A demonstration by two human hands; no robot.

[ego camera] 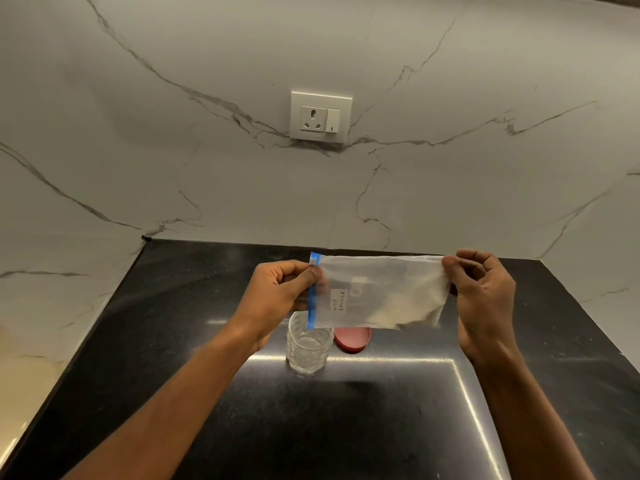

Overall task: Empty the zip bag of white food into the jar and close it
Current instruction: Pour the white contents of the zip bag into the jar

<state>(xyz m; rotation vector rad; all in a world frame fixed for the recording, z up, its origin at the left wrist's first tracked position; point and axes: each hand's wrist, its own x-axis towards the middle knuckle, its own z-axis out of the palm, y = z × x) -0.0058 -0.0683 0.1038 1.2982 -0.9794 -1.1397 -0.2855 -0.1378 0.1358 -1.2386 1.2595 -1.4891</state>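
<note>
A clear zip bag (377, 292) with a blue zip strip and a handwritten white label hangs sideways in the air, white powder gathered at its lower right. My left hand (277, 289) pinches the zip end at the left. My right hand (485, 292) pinches the bag's bottom edge at the right. Directly under the zip end stands an open, empty clear glass jar (306, 344) on the black countertop (346, 410). Its red lid (352, 338) lies flat just right of the jar, partly hidden behind the bag.
The black countertop runs back to a white marble wall (207, 168) with a socket and switch plate (320, 116). Marble also closes in the left and right sides. Both my forearms reach in from the bottom edge.
</note>
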